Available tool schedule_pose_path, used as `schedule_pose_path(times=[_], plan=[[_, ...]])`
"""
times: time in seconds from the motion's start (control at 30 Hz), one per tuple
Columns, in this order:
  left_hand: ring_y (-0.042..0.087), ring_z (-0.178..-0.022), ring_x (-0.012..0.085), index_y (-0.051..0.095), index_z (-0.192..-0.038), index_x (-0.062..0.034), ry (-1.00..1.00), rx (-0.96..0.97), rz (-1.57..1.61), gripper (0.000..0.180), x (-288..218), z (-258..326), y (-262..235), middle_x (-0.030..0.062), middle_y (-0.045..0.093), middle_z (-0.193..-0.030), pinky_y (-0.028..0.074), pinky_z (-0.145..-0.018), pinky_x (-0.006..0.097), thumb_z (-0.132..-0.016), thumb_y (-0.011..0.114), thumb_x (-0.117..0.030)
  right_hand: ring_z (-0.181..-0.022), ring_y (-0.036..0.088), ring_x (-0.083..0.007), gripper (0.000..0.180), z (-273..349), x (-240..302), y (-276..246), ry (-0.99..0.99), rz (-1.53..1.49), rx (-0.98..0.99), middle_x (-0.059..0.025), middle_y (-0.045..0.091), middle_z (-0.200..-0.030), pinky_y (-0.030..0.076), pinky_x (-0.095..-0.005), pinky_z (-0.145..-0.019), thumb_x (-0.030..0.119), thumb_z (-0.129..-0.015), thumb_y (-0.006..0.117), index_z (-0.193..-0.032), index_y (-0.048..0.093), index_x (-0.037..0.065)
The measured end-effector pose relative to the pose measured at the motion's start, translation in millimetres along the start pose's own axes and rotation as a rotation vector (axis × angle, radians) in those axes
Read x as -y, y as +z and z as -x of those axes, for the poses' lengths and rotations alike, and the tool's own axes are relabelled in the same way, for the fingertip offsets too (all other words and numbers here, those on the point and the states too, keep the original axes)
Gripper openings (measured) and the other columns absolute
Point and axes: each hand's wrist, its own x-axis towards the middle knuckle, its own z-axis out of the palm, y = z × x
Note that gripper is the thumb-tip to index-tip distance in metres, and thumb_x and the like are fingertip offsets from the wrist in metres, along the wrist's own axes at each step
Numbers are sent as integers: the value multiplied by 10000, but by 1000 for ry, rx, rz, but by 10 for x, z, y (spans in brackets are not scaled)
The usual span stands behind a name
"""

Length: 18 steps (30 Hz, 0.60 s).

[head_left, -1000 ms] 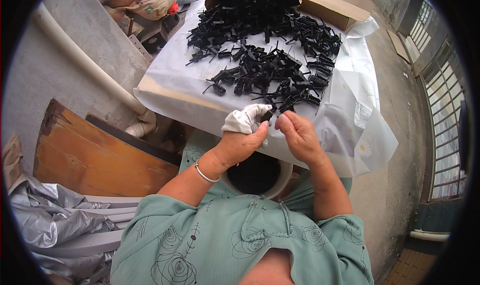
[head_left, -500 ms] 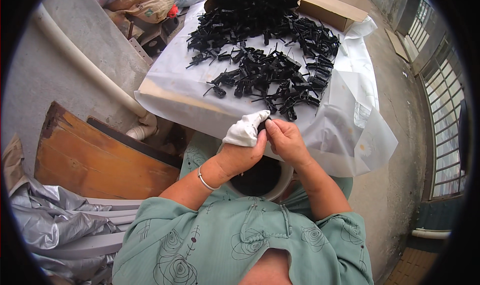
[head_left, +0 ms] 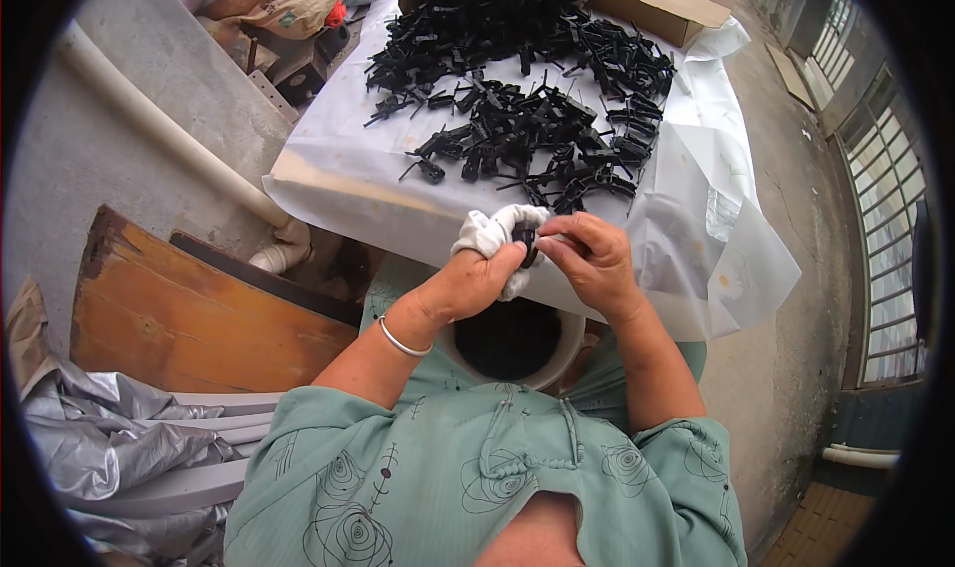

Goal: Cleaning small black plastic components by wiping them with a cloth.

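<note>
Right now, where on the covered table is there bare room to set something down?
The white sheet is bare at near left, between its left edge and the black parts, and in a wrinkled strip right of them. It is crowded from the middle back to the cardboard box.

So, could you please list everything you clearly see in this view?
Loose parts: many, black, on sheeting
Held part: one, black, in left hand
Cloth: one, white, at left hand
Sheeting: count unclear, whitish, under loose parts
Box: one, brown, top right
Bucket: one, pale, centre
Long pipe: one, cream, left
Board: one, orange, left
Sack: one, tan, upper left
Crumpled cover: one, silver, lower left
Barred windows: at least two, pale, right
Bracelet: one, silver, left wrist
Shirt: one, green, bottom
Left hand: one, clasping held part
Right hand: one, beside held part
</note>
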Motion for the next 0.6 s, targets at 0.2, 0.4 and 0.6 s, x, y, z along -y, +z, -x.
schedule_pose_path(times=[0.2,0.4,0.6], plan=[[394,-544,34,420,-1118,-26,41,15,-122,296,21,-21,64,22,471,-775,346,-472,183,-824,403,-59,-503,399,-120,118,35,-1,47,257,-162,-7,-52,466,-570,363,-251,-480,93,-826,625,-787,543,18],[495,-713,234,459,-1008,-4,328,-148,-525,213,150,-32,92,127,513,-795,434,-684,341,-812,434,-84,-508,385,-161,210,99,28,104,250,-139,148,-94,435,-565,370,-306,-493,143,-897,511,-748,524,-5],[523,-776,376,466,-985,19,308,-152,-675,209,110,29,155,215,532,-848,438,-712,395,-803,448,-80,-553,365,-111,251,169,-16,266,256,-180,42,-50,407,-584,356,-274,-510,135,-915,491,-703,497,1]])
